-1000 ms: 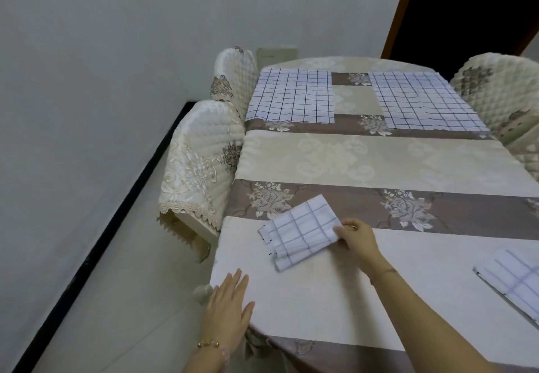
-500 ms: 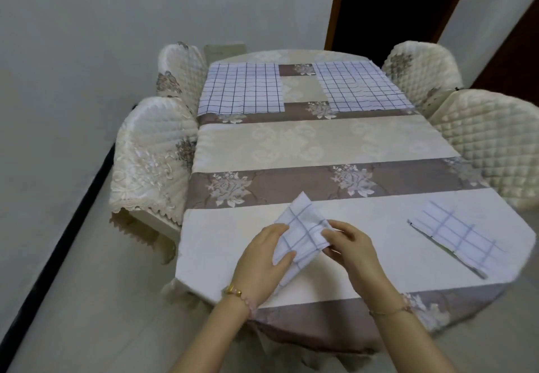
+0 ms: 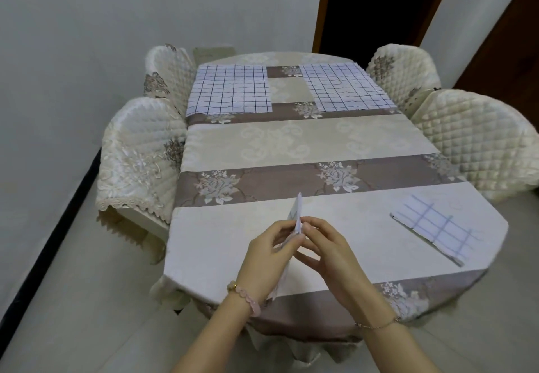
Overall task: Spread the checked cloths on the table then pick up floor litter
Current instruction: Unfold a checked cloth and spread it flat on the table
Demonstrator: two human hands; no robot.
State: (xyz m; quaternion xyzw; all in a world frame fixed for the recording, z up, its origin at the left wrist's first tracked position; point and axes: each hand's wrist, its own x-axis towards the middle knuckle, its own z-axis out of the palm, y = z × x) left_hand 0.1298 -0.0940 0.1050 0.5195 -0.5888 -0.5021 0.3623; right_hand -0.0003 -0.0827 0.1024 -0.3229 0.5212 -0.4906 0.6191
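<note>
The left hand (image 3: 265, 256) and right hand (image 3: 329, 253) both pinch a thin folded checked cloth (image 3: 298, 215), held edge-on between them above the smooth tabletop (image 3: 221, 241). A second folded cloth (image 3: 434, 231) lies flat to the right of the right hand.

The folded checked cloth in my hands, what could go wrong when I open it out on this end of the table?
1. The held cloth, pinched edge-on between the left hand and right hand, hangs over the near end of the table. Opened there, it may overhang the edge and slide off.
2. The second folded cloth lies close to the right corner. A sweeping arm or the opening fabric could push it to the floor.
</note>
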